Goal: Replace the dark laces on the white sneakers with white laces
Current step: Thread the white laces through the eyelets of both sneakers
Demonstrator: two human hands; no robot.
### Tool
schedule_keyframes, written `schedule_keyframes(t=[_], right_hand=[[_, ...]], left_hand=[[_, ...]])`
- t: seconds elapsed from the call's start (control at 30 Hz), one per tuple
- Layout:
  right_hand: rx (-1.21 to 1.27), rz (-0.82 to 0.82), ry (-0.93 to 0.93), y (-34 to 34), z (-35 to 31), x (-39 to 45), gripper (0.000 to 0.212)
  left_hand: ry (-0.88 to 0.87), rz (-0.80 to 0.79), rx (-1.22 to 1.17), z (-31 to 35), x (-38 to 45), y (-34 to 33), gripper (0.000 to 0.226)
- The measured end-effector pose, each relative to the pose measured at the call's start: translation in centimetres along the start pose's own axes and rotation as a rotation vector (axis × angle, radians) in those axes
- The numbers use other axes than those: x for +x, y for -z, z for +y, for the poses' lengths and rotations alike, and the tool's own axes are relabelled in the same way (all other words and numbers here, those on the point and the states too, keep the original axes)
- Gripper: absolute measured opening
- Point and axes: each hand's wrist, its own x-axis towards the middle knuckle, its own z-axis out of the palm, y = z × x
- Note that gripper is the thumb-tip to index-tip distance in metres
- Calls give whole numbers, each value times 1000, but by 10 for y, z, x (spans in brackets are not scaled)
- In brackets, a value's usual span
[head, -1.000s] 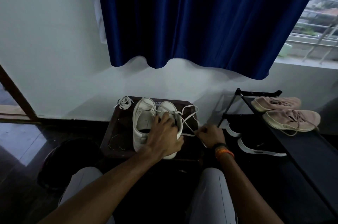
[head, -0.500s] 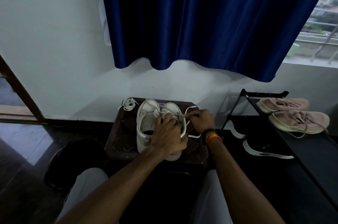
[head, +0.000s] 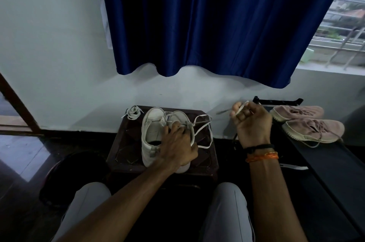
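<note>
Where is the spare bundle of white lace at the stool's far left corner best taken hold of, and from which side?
Pinch the spare lace bundle across its coiled middle, coming from above and left. It lies flat on the stool, its ends trail loose, and the white sneakers stand close on its right.

Two white sneakers are sitting side by side on one dark stool at the centre of the frame. One loose bundle of laces is lying at the stool's upper left corner, and one white lace is trailing from the sneakers. Two pinkish shoes are resting on one black rack at the right. Two hands are showing: the left hand and the right hand. One blue curtain is hanging across the top.
</note>
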Motion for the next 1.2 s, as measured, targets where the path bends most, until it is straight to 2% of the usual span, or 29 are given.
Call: schedule_keyframes(t=[0.17,0.33,0.4,0.43,0.6,0.73,0.8,0.9,0.97,1.03,1.1,1.2], right_hand=[[-738,34,-18,10,48,19,3],[-1178,-10,-45,5,90,35,9],[-1380,-148,-45,1,102,43,20],[-1435,-185,-23,0,106,45,16],[-1432,-109,-44,-1,113,54,17],[-1443,-144,-83,-3,104,57,19],[-1324,-156,-138,-2,92,53,15],[-1008,-72,-168,18,76,49,27],[-819,-23,-217,31,63,41,24],[-749,-45,-248,40,52,35,21],[-892,-112,-287,45,48,29,23],[-1273,-246,-384,39,62,30,17]], left_hand=[[-7,41,-5,1,-1,0,46],[-25,52,-8,0,-1,-2,45],[-24,55,-22,0,-1,-3,47],[-23,57,-24,-1,-1,-3,48],[-24,34,4,-2,0,-3,50],[-15,45,-14,-1,-1,-2,49],[-4,53,-20,0,-1,-2,46],[0,35,0,-1,0,-2,43],[0,24,4,0,-1,-2,44],[-1,32,10,0,-1,-1,43],[-2,46,15,0,-2,-2,43],[-1,53,15,-1,-2,-2,45]])
